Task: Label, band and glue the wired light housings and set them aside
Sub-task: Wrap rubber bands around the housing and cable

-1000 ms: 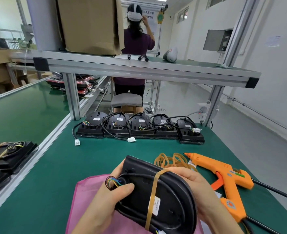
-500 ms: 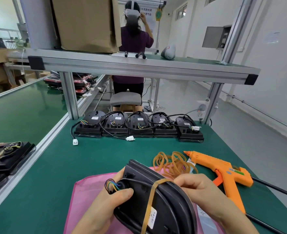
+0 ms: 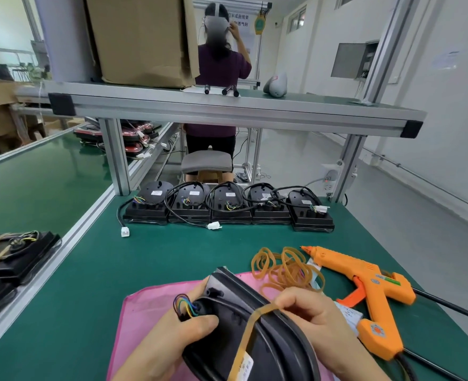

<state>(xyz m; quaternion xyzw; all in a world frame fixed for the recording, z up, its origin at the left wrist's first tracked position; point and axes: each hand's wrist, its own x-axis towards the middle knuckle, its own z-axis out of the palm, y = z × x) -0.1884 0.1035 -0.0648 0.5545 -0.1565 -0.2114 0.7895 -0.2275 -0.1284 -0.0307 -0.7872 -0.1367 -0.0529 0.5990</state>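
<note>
Green bench [image 3: 172, 257]: left hand [image 3: 172, 342] holds housing [image 3: 228, 309], right hand [image 3: 318, 323] pinches band [image 3: 248, 334] (taut).

the light housing [image 3: 257, 345] runs off the bottom edge, and the left hand [image 3: 172, 345] has most fingers hidden behind it. the print on its label [image 3: 246, 367] is too small to read, and the rubber band [image 3: 250, 332] vanishes under the right hand [image 3: 318, 325].

cardboard box [image 3: 142, 42] is set on the aluminium shelf [image 3: 227, 111] | grey rounded object [image 3: 275, 85], possibly a casing, is laid on shelf | person [image 3: 219, 67] is seen behind shelf | grey stool [image 3: 206, 160] is placed below shelf
</note>
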